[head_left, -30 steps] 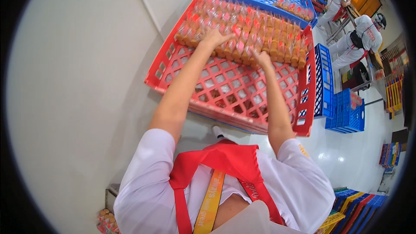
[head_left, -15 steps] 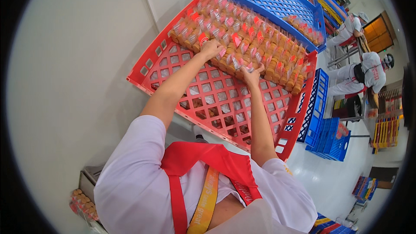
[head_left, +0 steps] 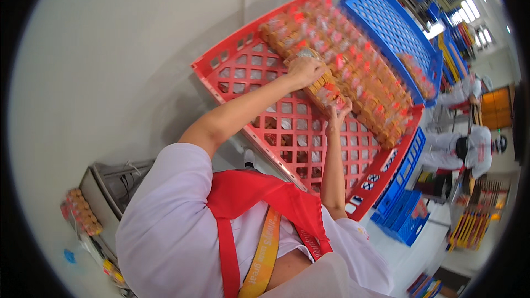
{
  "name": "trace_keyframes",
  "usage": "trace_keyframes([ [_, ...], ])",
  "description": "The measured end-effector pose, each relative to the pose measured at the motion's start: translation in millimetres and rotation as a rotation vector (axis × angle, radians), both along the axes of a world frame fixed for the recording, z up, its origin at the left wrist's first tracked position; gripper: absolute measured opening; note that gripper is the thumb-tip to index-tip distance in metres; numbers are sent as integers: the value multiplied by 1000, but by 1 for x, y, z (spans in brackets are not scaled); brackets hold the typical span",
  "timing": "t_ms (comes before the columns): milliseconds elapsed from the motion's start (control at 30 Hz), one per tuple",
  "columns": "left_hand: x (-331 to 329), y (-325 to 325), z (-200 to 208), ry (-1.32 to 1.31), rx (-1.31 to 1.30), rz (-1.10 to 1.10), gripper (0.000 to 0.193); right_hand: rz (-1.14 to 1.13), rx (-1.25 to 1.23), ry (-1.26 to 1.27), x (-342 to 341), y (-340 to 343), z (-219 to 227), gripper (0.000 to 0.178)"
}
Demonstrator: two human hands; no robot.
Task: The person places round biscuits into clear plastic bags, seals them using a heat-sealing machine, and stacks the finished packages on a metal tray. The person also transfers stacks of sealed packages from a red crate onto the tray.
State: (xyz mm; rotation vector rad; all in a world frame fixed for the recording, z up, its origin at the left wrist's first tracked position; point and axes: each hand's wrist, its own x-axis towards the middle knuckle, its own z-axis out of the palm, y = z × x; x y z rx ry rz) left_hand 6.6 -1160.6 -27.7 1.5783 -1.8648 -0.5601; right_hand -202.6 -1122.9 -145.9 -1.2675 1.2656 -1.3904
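Note:
A red lattice crate (head_left: 237,91) holds rows of clear packs of round brown biscuits (head_left: 353,72) with red labels, filling its far part. My left hand (head_left: 306,72) is closed over the near row's left part, fingers wrapped round biscuit packs. My right hand (head_left: 338,111) grips the other end of the same short group of biscuit packs (head_left: 318,89), which is squeezed between both hands and sits slightly toward me from the row. The fingertips of both hands are partly hidden and blurred. Through the near lattice floor, more wrapped packs show below.
A blue crate (head_left: 381,22) with a few packs (head_left: 417,74) stands beyond the red one. More blue crates (head_left: 403,218) are at the right. Two people (head_left: 477,149) in white work farther right. A grey cabinet (head_left: 105,193) and biscuit packs (head_left: 83,212) stand at lower left.
My view has turned, so the crate appears shifted right. My hands have come closer together, and the biscuit packs between them have been drawn slightly out of the near row toward me.

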Motion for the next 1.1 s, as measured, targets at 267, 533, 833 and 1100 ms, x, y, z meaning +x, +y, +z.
trace_keyframes([
  [267, 63, 68, 51, -55, -386, 278, 15, 257, -81, -235, 71, -17, 20, 77],
  [533, 207, 269, 136, -187, -706, 919, 19, 856, -288, -102, 295, 46, 141, 77],
  [833, 317, 571, 108, -161, -537, 1662, 24, 1706, -287, -94, 565, 311, 165, 80],
  [1100, 326, 788, 41, -56, -494, 2198, 23, 2236, -229, -57, 674, 561, 101, 80],
])
